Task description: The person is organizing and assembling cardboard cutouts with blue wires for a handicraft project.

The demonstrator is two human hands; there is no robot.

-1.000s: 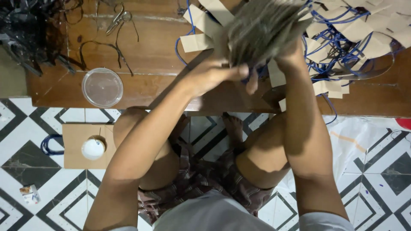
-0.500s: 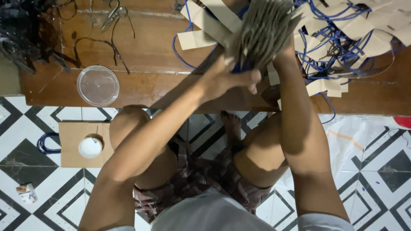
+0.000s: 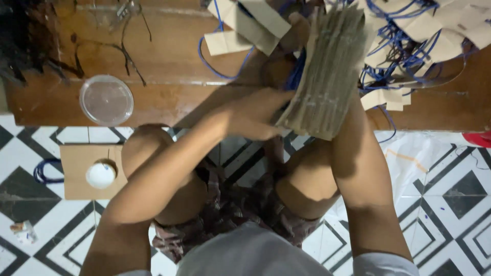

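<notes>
Fingers (image 3: 276,105) of left hand (image 3: 253,115): curled shut against lower left edge of card stack (image 3: 327,71), gripping it. Right hand: hidden behind stack, only forearm (image 3: 358,163) on view; grip cannot be told.

Nearest camera: raised knees (image 3: 153,153) over black-and-white tiled floor (image 3: 440,204). On floor at left: card square (image 3: 76,158) with white round piece (image 3: 101,175) lying on it, blue loop (image 3: 42,171) at its left edge.

Next out: stack held tilted, lower end over near edge of tabletop (image 3: 169,102), upper end leaning away to right. Not set down; no contact with tabletop to be seen.

Change over last second: stack lower in view and more tilted than before; left hand shifted down from side of stack to its lower end. Judged: stack under grip throughout, handling not finished.

On tabletop, left of hand and well apart: clear round lid (image 3: 106,99). Farther: black wires (image 3: 30,46) at far left, loose card tags (image 3: 240,23) with blue cords (image 3: 404,43) behind and right of stack.
</notes>
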